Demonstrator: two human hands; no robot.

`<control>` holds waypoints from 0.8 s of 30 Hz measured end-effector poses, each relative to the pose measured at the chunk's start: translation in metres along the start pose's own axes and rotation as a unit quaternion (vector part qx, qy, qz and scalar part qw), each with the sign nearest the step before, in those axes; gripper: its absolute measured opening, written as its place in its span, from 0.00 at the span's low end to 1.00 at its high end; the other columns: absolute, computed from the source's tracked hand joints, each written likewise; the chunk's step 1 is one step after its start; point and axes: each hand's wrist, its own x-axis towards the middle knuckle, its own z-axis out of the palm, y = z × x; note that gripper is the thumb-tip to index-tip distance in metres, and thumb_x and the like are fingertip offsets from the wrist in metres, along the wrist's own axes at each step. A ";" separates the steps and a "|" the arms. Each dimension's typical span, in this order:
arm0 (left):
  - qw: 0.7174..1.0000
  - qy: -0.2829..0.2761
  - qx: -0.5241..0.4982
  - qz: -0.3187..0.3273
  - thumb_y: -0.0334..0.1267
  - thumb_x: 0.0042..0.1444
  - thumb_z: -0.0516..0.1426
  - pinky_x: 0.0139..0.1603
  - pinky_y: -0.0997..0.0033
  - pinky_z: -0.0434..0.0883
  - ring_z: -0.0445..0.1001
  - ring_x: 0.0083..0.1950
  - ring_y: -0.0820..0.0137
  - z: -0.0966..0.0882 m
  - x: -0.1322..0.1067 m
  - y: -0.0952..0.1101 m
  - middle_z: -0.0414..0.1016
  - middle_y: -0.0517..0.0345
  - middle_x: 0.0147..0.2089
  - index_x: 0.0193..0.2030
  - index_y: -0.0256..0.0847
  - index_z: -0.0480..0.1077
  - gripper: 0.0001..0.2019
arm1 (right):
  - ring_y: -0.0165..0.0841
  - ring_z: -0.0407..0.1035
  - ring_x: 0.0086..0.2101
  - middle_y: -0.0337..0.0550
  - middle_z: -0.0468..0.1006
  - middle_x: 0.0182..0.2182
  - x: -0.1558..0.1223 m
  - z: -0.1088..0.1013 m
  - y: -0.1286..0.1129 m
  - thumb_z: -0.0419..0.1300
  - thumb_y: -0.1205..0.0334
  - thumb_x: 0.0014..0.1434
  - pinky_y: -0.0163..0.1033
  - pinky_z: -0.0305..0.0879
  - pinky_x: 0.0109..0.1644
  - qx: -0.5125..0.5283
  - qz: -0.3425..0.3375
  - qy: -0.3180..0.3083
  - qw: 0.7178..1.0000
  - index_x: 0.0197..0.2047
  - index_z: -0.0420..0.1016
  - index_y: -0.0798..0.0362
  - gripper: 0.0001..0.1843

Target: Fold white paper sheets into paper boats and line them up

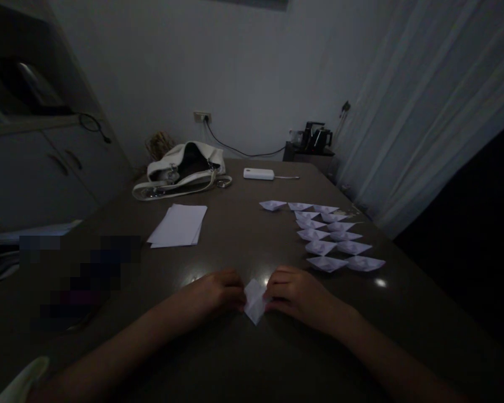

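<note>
A small sheet of white paper, folded into a diamond [255,302], is held near the table's front between my two hands. My left hand [220,291] pinches its left corner with closed fingers. On the opposite corner, the fingers of my right hand [292,294] are closed in the same way. Several white paper boats [326,263] stand in rows to the right, beyond my right hand. Left of centre lies a small stack of white paper sheets [180,225], farther off than my left hand.
A white handbag [187,168] sits at the back left of the brown table [235,224]. Near the back edge lies a white power bank [259,174] with a short cable. A black kettle [319,139] stands on a low cabinet behind, and a sheer curtain [407,112] hangs at the right.
</note>
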 end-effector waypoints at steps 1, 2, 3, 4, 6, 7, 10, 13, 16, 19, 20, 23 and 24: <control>1.000 -0.001 0.009 0.002 0.31 0.62 0.54 0.39 0.73 0.67 0.72 0.40 0.68 0.000 0.000 0.001 0.74 0.53 0.40 0.38 0.38 0.74 0.07 | 0.33 0.68 0.38 0.43 0.77 0.35 0.000 0.000 0.000 0.61 0.63 0.59 0.36 0.61 0.42 -0.006 -0.006 0.000 1.000 0.36 0.77 0.56 0.06; 1.000 -0.003 0.017 0.004 0.30 0.62 0.54 0.39 0.73 0.67 0.72 0.41 0.68 -0.001 0.000 0.003 0.74 0.53 0.40 0.38 0.38 0.74 0.07 | 0.33 0.68 0.38 0.43 0.76 0.35 0.000 0.001 -0.001 0.61 0.62 0.59 0.36 0.61 0.42 -0.008 -0.012 0.000 1.000 0.36 0.77 0.56 0.06; 1.000 -0.004 0.023 0.005 0.29 0.61 0.54 0.39 0.73 0.67 0.72 0.41 0.68 -0.002 0.000 0.004 0.74 0.53 0.40 0.38 0.38 0.74 0.07 | 0.33 0.68 0.38 0.43 0.76 0.35 0.000 0.001 -0.002 0.62 0.61 0.58 0.36 0.61 0.42 -0.007 -0.017 -0.001 1.000 0.36 0.76 0.56 0.07; 1.000 -0.005 0.029 0.005 0.29 0.61 0.54 0.39 0.73 0.67 0.72 0.41 0.68 -0.003 0.000 0.005 0.74 0.53 0.41 0.38 0.38 0.74 0.07 | 0.33 0.68 0.38 0.43 0.76 0.35 0.001 0.001 -0.002 0.62 0.60 0.58 0.36 0.62 0.42 -0.003 -0.019 -0.002 1.000 0.37 0.76 0.56 0.08; 0.999 -0.008 0.038 0.004 0.29 0.61 0.54 0.40 0.73 0.67 0.72 0.42 0.67 -0.004 -0.001 0.007 0.74 0.53 0.41 0.38 0.39 0.74 0.07 | 0.33 0.68 0.38 0.43 0.76 0.35 0.001 0.002 -0.003 0.62 0.59 0.58 0.36 0.62 0.42 0.007 -0.021 -0.001 1.000 0.37 0.76 0.55 0.08; 0.999 -0.011 0.038 0.000 0.29 0.62 0.53 0.40 0.73 0.67 0.72 0.42 0.67 -0.005 -0.002 0.007 0.74 0.53 0.41 0.39 0.39 0.74 0.07 | 0.33 0.68 0.37 0.42 0.77 0.35 0.001 0.002 -0.003 0.62 0.60 0.59 0.36 0.62 0.42 0.011 -0.023 0.002 1.000 0.37 0.76 0.55 0.07; 0.999 -0.014 0.026 -0.030 0.30 0.62 0.52 0.39 0.72 0.68 0.72 0.40 0.68 -0.004 -0.002 0.006 0.72 0.52 0.42 0.40 0.37 0.72 0.08 | 0.32 0.69 0.36 0.43 0.77 0.34 0.001 0.002 -0.002 0.59 0.63 0.61 0.35 0.62 0.42 0.025 -0.028 0.010 0.999 0.37 0.76 0.55 0.06; 0.997 0.011 -0.002 -0.079 0.32 0.63 0.50 0.38 0.72 0.68 0.72 0.37 0.68 0.002 -0.002 0.003 0.72 0.52 0.40 0.40 0.37 0.71 0.08 | 0.31 0.70 0.35 0.43 0.78 0.33 0.003 0.004 -0.004 0.58 0.67 0.61 0.34 0.62 0.40 0.058 0.012 0.033 0.998 0.37 0.77 0.56 0.06; 0.990 0.048 -0.029 -0.133 0.35 0.63 0.49 0.37 0.72 0.68 0.72 0.37 0.68 0.008 0.001 0.003 0.72 0.54 0.37 0.37 0.37 0.70 0.09 | 0.30 0.71 0.29 0.41 0.79 0.28 0.007 0.007 -0.009 0.59 0.68 0.59 0.33 0.62 0.33 0.108 0.137 0.070 0.982 0.34 0.78 0.56 0.06; 0.980 0.066 -0.031 -0.186 0.37 0.63 0.50 0.38 0.70 0.68 0.72 0.38 0.66 0.013 0.003 0.006 0.73 0.53 0.36 0.36 0.37 0.69 0.09 | 0.29 0.71 0.26 0.40 0.79 0.26 0.010 0.011 -0.015 0.60 0.69 0.57 0.32 0.60 0.30 0.136 0.212 0.091 0.963 0.32 0.78 0.56 0.06; 0.978 0.069 -0.029 -0.196 0.37 0.63 0.50 0.38 0.69 0.68 0.72 0.38 0.65 0.014 0.003 0.007 0.73 0.53 0.36 0.36 0.37 0.69 0.09 | 0.30 0.71 0.26 0.40 0.79 0.26 0.011 0.012 -0.016 0.60 0.70 0.56 0.32 0.60 0.30 0.136 0.218 0.097 0.961 0.31 0.78 0.56 0.06; 0.976 0.072 -0.021 -0.204 0.38 0.62 0.50 0.37 0.68 0.68 0.72 0.38 0.64 0.016 0.004 0.005 0.73 0.52 0.36 0.35 0.37 0.69 0.10 | 0.30 0.71 0.27 0.40 0.79 0.27 0.011 0.017 -0.018 0.59 0.70 0.56 0.33 0.61 0.31 0.126 0.226 0.116 0.959 0.31 0.77 0.55 0.05; 0.976 0.072 -0.020 -0.204 0.38 0.62 0.50 0.37 0.68 0.68 0.72 0.38 0.64 0.017 0.004 0.004 0.73 0.52 0.36 0.35 0.37 0.69 0.10 | 0.30 0.71 0.27 0.40 0.79 0.27 0.011 0.018 -0.018 0.59 0.70 0.56 0.33 0.61 0.31 0.124 0.228 0.119 0.958 0.31 0.77 0.55 0.05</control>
